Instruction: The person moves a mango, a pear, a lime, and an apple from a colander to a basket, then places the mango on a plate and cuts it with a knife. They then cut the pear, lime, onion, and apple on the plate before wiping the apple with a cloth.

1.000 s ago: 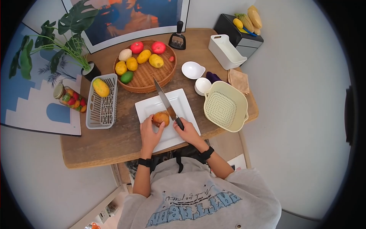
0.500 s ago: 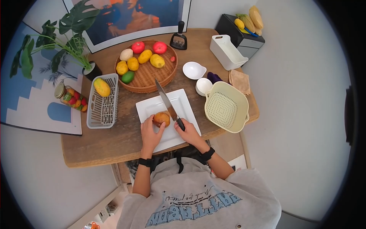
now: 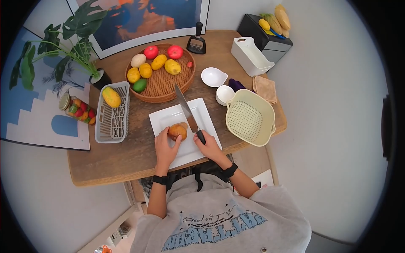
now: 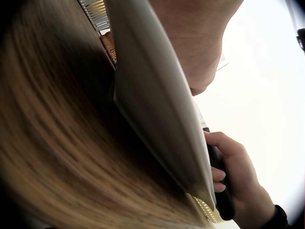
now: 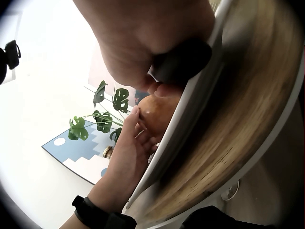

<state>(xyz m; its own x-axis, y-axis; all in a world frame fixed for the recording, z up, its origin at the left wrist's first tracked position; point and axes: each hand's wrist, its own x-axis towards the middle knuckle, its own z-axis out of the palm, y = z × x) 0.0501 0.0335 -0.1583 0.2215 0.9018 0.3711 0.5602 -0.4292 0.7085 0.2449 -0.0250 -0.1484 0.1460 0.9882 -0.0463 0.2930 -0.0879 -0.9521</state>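
Note:
On a square white plate (image 3: pixel 192 157) lies a round brown fruit or vegetable (image 3: pixel 177 132), with a paler brown piece showing at its upper right. The left hand (image 3: pixel 166 147) grips its left and near sides, thumb toward the right. In the right hand (image 3: pixel 208 146) is the black handle of a knife (image 3: pixel 188 114), whose blade slants up and left over the plate, just right of the brown item. The right wrist view shows the left fingers around the brown item (image 5: pixel 157 114); the left wrist view shows the right hand (image 4: pixel 240 176) on the handle (image 4: pixel 221 195).
Behind the plate stands a wicker tray (image 3: pixel 168 86) of fruit. A grey basket (image 3: pixel 113 122) holding a yellow fruit is at left, beside a jar (image 3: pixel 78 109). At right are small white bowls (image 3: pixel 214 77), a pale yellow colander (image 3: pixel 249 118), a cloth (image 3: pixel 265 89) and a white bin (image 3: pixel 251 57).
The knife has shifted slightly right, away from the brown item, and its blade stands a little more upright. The paler piece shows more. The left hand keeps its grip.

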